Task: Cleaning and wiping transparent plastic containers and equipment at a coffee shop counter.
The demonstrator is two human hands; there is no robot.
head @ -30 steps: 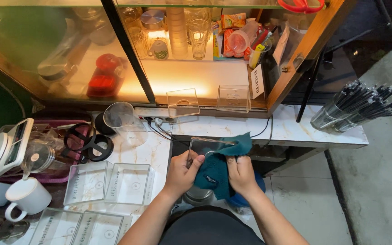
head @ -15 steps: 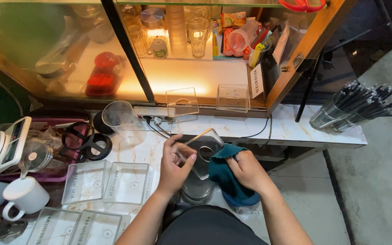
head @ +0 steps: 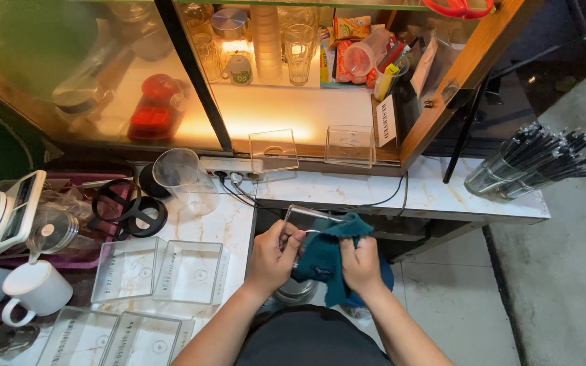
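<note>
Since half a second ago, both hands have drawn together: the left hand pinches the clear acrylic stand upright, while the right hand presses the teal cloth against it.

Clear plastic tray held tilted; teal cloth bunched against it.

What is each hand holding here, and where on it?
The left hand holds a clear plastic tray by its near left edge. The right hand grips a bunched teal cloth, pressed against the tray.
</note>
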